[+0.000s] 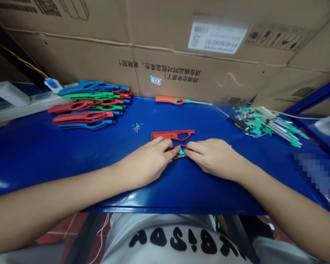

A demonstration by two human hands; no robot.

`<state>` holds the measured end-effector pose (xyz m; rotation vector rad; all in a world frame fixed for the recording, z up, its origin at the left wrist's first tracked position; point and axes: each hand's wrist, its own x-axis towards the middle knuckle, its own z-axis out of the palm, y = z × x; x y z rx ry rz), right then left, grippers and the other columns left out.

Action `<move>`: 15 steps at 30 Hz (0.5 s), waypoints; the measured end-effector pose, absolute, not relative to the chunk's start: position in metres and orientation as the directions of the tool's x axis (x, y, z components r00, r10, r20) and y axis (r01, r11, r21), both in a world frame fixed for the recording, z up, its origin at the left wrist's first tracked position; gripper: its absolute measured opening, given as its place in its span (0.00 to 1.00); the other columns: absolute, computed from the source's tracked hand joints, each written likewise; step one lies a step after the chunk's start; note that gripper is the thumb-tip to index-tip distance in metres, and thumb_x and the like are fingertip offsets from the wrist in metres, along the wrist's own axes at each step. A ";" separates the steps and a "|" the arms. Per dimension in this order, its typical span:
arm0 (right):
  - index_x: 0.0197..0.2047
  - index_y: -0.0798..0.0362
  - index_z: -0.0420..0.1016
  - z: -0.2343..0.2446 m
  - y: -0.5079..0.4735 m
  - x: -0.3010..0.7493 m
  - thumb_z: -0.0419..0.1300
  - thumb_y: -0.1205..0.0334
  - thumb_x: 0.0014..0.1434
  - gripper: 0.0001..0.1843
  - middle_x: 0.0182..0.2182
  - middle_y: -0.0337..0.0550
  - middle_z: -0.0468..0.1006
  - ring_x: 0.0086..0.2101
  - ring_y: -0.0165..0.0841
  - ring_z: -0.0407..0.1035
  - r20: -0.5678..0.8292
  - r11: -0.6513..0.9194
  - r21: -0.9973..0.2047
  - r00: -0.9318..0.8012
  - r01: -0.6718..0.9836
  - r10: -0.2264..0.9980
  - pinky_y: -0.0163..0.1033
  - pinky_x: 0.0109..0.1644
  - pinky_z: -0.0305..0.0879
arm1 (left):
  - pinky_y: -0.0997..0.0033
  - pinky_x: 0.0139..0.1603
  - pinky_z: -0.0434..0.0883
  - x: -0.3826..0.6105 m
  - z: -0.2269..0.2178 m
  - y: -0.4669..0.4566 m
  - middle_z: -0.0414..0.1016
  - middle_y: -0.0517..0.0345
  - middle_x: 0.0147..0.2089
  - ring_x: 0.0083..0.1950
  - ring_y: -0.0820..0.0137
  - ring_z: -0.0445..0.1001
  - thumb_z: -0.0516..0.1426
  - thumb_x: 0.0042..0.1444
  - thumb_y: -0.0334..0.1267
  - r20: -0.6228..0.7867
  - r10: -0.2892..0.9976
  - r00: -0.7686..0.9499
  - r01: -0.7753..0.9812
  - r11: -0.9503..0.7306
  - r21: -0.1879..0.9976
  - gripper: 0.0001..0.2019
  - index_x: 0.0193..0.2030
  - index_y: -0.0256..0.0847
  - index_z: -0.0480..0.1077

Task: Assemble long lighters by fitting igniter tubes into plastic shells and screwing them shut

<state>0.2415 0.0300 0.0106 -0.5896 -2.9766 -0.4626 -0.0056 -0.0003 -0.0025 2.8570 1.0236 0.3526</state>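
My left hand (151, 159) and my right hand (211, 157) rest on the blue table (57, 154) with their fingertips meeting. Between them they pinch a small red part with a teal piece (180, 151), mostly hidden by the fingers. Just beyond the fingers lies a flat red plastic lighter shell (172, 135) on its side, not touched by either hand. A few tiny metal pins (136, 127) lie loose to its left.
A pile of blue, green and red lighter shells (90, 103) sits at the back left. An assembled orange lighter (176, 100) lies by the cardboard boxes (181, 47). A heap of metal tubes with teal ends (269, 124) is at the right, and a white power strip (19, 104) at far left.
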 end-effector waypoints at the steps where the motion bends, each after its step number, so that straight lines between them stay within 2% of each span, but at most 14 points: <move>1: 0.45 0.57 0.76 0.010 0.030 0.241 0.49 0.69 0.70 0.13 0.39 0.46 0.79 0.29 0.32 0.66 0.129 0.879 0.281 -0.923 0.384 0.362 0.40 0.32 0.50 | 0.54 0.53 0.74 -0.005 -0.003 -0.001 0.71 0.43 0.47 0.50 0.57 0.70 0.50 0.68 0.31 0.179 0.633 0.753 0.621 -0.774 0.124 0.20 0.65 0.32 0.67; 6: 0.45 0.57 0.76 0.011 0.031 0.241 0.48 0.69 0.71 0.15 0.37 0.45 0.79 0.28 0.32 0.66 0.162 0.870 0.308 -0.922 0.385 0.351 0.40 0.31 0.48 | 0.55 0.51 0.74 -0.004 -0.005 -0.001 0.71 0.43 0.48 0.49 0.57 0.70 0.50 0.69 0.33 0.186 0.624 0.759 0.626 -0.778 0.059 0.19 0.64 0.33 0.67; 11: 0.46 0.57 0.76 0.011 0.032 0.242 0.47 0.69 0.71 0.15 0.37 0.44 0.80 0.28 0.32 0.66 0.182 0.867 0.314 -0.921 0.387 0.346 0.40 0.32 0.49 | 0.55 0.52 0.73 -0.005 -0.008 0.000 0.70 0.44 0.47 0.49 0.58 0.70 0.48 0.71 0.35 0.190 0.622 0.760 0.619 -0.781 0.081 0.19 0.64 0.33 0.66; 15: 0.47 0.58 0.76 0.012 0.031 0.242 0.49 0.69 0.70 0.14 0.39 0.46 0.79 0.28 0.32 0.67 0.107 0.878 0.285 -0.923 0.384 0.369 0.40 0.32 0.50 | 0.54 0.53 0.73 -0.005 -0.008 0.000 0.70 0.43 0.49 0.51 0.57 0.69 0.47 0.71 0.35 0.180 0.635 0.751 0.623 -0.772 0.125 0.20 0.66 0.33 0.65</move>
